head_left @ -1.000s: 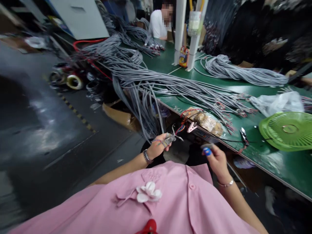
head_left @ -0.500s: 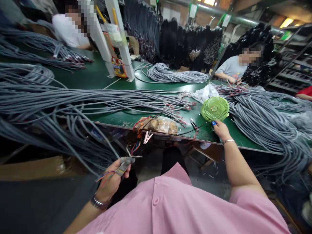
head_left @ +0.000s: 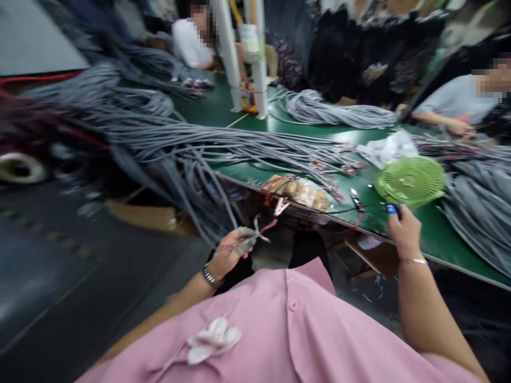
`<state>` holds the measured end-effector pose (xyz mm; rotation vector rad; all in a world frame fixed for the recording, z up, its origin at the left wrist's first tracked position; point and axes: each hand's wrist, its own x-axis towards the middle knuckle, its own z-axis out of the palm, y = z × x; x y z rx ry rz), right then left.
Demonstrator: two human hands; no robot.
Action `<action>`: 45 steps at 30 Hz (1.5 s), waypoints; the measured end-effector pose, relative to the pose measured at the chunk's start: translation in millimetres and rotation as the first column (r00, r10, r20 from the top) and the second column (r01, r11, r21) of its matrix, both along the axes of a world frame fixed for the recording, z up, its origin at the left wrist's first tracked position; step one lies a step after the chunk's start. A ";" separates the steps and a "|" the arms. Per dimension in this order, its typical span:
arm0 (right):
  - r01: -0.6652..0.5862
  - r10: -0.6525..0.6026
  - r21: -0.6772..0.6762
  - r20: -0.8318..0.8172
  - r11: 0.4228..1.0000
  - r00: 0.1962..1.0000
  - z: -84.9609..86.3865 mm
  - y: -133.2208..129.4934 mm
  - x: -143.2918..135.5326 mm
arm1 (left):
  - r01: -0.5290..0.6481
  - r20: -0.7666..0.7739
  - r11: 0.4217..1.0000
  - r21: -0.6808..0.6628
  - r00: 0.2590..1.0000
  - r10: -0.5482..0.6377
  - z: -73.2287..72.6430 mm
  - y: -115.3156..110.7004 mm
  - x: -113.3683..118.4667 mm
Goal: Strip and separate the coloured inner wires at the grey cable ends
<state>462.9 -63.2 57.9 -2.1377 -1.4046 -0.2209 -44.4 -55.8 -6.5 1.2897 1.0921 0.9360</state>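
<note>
My left hand (head_left: 229,252), with greyish wrapping on its fingers, is closed around the stripped end of a grey cable (head_left: 223,191) below the bench edge. Thin coloured wires (head_left: 263,230) stick out past the fingertips. My right hand (head_left: 405,231) is at the bench edge, directly below a green fan (head_left: 411,181). Its fingers are closed, with a blue band on one and something dark by the fingertips that I cannot make out. A black cord leads toward it. Left of it lies a small metal-and-dark tool or clip (head_left: 356,199).
Long grey cable bundles (head_left: 247,141) stretch over the green bench (head_left: 255,174). A pale clip (head_left: 281,206) and taped lumps (head_left: 305,192) sit at the front edge. Beyond are a coil (head_left: 335,109), a plastic bag (head_left: 389,149), white posts (head_left: 261,64) and two people.
The camera has turned left, shifting the bench rightward in view. My left hand still grips the cable end, with its wires closer to the pale clip. The right hand remains below the fan.
</note>
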 end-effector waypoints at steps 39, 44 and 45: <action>-0.462 0.135 0.335 -0.900 0.821 -0.414 -59.0 87.3 -279.2 | 0.201 0.275 0.978 0.049 0.939 -0.206 6.4 77.9 31.8; -0.413 0.163 0.370 -0.875 0.832 -0.455 -53.6 86.8 -288.7 | 0.227 0.222 0.974 0.017 0.949 -0.225 2.8 76.6 32.8; -0.398 0.170 0.373 -0.872 0.838 -0.459 -51.9 86.7 -289.8 | 0.238 0.204 0.971 0.015 0.950 -0.236 2.6 76.5 33.1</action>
